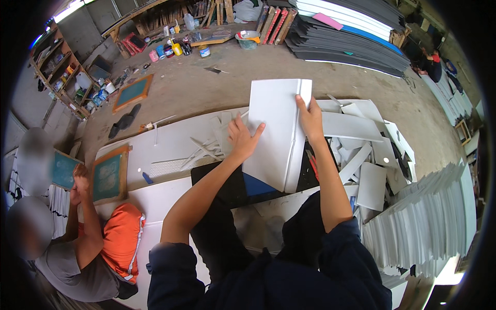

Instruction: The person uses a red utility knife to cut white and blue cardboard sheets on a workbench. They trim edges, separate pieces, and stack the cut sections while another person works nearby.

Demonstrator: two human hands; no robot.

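Note:
A white rectangular board (271,129) stands tilted in front of me, a lengthwise crease setting off a narrow strip along its right side. My right hand (311,118) grips that strip by its right edge, thumb on the near face. At the board's left edge is my left hand (243,137), its fingers spread and its thumb reaching over the face; it is not closed round anything. Below the board lie a black mat (222,187) and a blue piece (257,186), both partly covered.
White offcuts (356,164) are heaped to the right, with a tall stack of white sheets (426,222) beyond. Thin strips (199,150) lie left. A co-worker in orange trousers (123,237) sits at left, holding a green-panelled frame (63,169). Dark sheets (330,44) are piled far back.

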